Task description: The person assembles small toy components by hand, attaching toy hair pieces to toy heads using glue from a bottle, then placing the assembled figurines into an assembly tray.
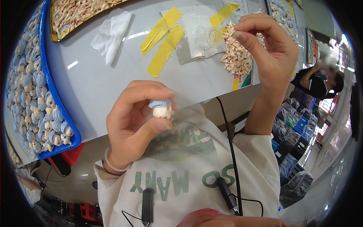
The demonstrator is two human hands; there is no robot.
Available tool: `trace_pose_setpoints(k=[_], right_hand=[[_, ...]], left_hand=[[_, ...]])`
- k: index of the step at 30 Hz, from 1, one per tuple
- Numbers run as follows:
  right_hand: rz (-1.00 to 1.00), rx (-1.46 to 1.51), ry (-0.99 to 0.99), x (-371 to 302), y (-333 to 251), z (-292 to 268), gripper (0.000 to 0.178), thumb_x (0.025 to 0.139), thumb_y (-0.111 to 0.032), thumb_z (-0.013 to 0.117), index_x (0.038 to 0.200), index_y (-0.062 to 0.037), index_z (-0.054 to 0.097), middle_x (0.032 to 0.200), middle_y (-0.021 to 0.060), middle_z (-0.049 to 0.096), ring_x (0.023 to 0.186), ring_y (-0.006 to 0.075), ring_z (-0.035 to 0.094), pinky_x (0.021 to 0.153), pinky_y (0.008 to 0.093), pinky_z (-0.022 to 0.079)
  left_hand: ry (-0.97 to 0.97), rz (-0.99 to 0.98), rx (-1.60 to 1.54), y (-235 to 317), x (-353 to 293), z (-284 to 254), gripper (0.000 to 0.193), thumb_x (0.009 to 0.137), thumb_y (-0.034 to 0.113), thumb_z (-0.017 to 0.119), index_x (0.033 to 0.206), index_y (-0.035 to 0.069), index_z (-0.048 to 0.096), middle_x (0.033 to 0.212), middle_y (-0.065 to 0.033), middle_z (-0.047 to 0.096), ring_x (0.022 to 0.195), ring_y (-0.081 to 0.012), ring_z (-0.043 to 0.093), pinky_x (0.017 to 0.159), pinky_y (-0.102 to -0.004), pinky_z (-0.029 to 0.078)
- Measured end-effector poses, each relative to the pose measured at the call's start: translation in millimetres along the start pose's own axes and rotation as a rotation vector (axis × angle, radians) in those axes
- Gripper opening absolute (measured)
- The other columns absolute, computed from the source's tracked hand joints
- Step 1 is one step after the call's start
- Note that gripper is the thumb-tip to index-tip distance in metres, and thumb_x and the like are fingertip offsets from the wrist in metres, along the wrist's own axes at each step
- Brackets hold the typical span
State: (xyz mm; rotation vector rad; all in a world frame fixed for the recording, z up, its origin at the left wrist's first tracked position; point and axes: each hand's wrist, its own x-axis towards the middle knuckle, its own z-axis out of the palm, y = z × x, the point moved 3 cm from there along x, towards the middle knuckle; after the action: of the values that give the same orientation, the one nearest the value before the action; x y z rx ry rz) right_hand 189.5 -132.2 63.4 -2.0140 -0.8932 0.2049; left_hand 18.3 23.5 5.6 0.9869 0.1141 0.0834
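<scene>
Thumb and fingers of my left hand [138, 113] are closed round a small doll head [162, 109], cream below with a light blue top, held in front of the table edge. Up at the right, my right hand [266, 45] makes a pinch above a pile of small pointed cream pieces [237, 58] with reddish marks. Whatever sits between those fingertips is too small to tell from the pile behind it. Beside the pile, a round clear dish [202, 38] rests on a white sheet.
Yellow tape strips [162, 53] and a white cloth [112, 36] lie on the grey table [89, 83]. A blue tray [72, 134] of similar heads stands left; a tray [56, 32] of pointed pieces stands at the back. A black cable [229, 147] hangs before me. Another person [319, 81] is at far right.
</scene>
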Motion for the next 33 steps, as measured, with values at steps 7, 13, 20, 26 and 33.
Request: trace_pose_setpoints(k=[7,13,20,26,33], right_hand=[[-0.014,-0.078,-0.084,6.4,-2.5,10.5,0.012,0.066,0.004,0.064,0.077,0.0014,0.061,0.079,0.0062,0.056,0.071,0.0108,0.049,0.063,0.0211,0.037],[-0.064,-0.221,-0.1,5.8,-2.9,11.2,0.012,0.061,0.005,0.066,0.071,-0.0012,0.063,0.075,0.0027,0.056,0.069,0.0111,0.05,0.061,0.0218,0.037],[-0.031,-0.204,-0.03,7.0,-1.5,14.6,0.012,0.062,0.006,0.065,0.072,-0.0004,0.063,0.075,0.0037,0.056,0.07,0.011,0.05,0.062,0.0216,0.037],[0.033,0.172,0.051,-21.6,-26.0,18.6,0.014,0.062,0.002,0.066,0.074,0.0029,0.059,0.076,0.0074,0.052,0.069,0.0134,0.046,0.062,0.0218,0.034],[0.191,0.604,-0.107,-45.0,-38.6,52.4,0.018,0.065,-0.006,0.07,0.076,-0.0019,0.057,0.074,0.0068,0.047,0.065,0.0113,0.04,0.058,0.0203,0.029]], left_hand=[[-0.038,0.042,-0.181,-8.2,1.6,-3.9,0.032,0.074,0.005,0.064,0.101,-0.003,0.05,0.101,-0.0176,0.053,0.087,-0.0209,0.055,0.074,-0.0283,0.045],[-0.012,0.004,-0.244,-5.4,3.8,0.2,0.033,0.074,0.006,0.065,0.102,-0.004,0.049,0.101,-0.0183,0.052,0.088,-0.0214,0.055,0.076,-0.0293,0.045],[-0.034,0.015,-0.284,-8.5,6.0,4.2,0.033,0.073,0.002,0.064,0.101,-0.006,0.049,0.104,-0.0186,0.05,0.09,-0.0224,0.055,0.082,-0.0319,0.045],[0.033,-0.039,-0.39,-7.5,7.3,14.9,0.036,0.073,0.0,0.063,0.104,-0.007,0.046,0.103,-0.0196,0.05,0.09,-0.025,0.057,0.081,-0.0315,0.047],[0.005,0.152,-0.259,-12.5,7.2,16.2,0.036,0.073,0.002,0.065,0.104,-0.006,0.047,0.104,-0.0204,0.052,0.089,-0.0219,0.057,0.075,-0.0268,0.048]])
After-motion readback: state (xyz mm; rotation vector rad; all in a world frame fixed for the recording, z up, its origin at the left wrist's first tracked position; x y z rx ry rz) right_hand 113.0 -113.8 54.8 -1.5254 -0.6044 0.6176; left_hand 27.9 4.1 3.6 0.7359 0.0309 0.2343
